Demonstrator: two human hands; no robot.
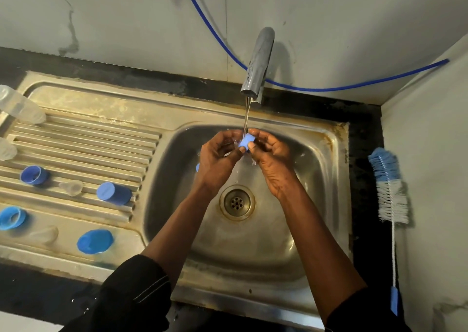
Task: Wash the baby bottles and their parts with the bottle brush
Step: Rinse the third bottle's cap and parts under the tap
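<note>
Left grip (217,154) and right grip (271,154) together pinch the blue cap (245,141) under the tap (258,63) stream, over the sink (316,179).

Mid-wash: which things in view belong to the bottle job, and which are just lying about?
Job: blue part, held by left hand and right hand under the running tap; bottle brush on the counter; blue caps, clear teats, bottles on the drainboard.
Lying about: blue hose along the wall.
</note>
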